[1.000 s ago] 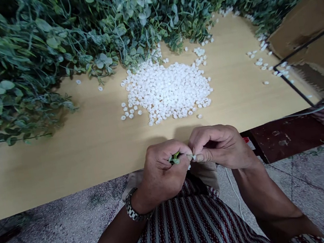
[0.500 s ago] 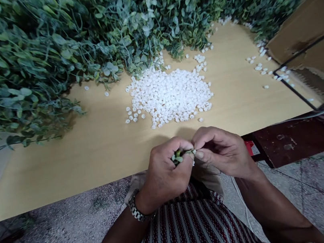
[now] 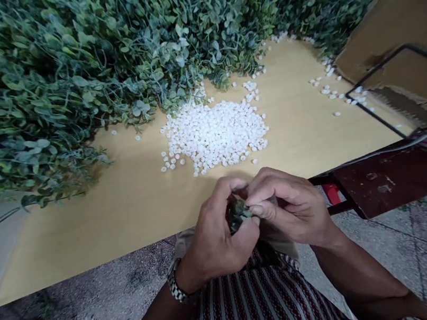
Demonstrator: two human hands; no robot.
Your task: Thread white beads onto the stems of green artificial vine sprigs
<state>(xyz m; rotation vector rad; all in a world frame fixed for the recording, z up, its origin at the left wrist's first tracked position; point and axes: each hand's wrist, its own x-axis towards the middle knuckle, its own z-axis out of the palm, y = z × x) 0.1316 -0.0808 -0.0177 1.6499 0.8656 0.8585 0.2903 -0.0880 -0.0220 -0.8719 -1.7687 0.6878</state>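
Observation:
My left hand (image 3: 220, 234) is curled around a small sprig of green artificial leaves (image 3: 238, 212), with its thumb pressing on the near side. Against the right edge of the sprig, my right hand (image 3: 290, 204) pinches with thumb and forefinger. The fingers hide most of the sprig and whatever lies between the fingertips. Just beyond both hands, a pile of small white plastic beads or caps (image 3: 220, 135) is spread on the wooden tabletop (image 3: 98, 220).
A dense bank of artificial greenery (image 3: 109, 52) covers the table's far side. A torn cardboard box (image 3: 406, 29) and a black wire frame (image 3: 383, 116) stand at the right, with loose white pieces beside them. Below the table edge is a dark red bench (image 3: 397, 180).
The fingers of both hands have shifted around the sprig, and the right fingertips now overlap more of it. The whole view has turned slightly.

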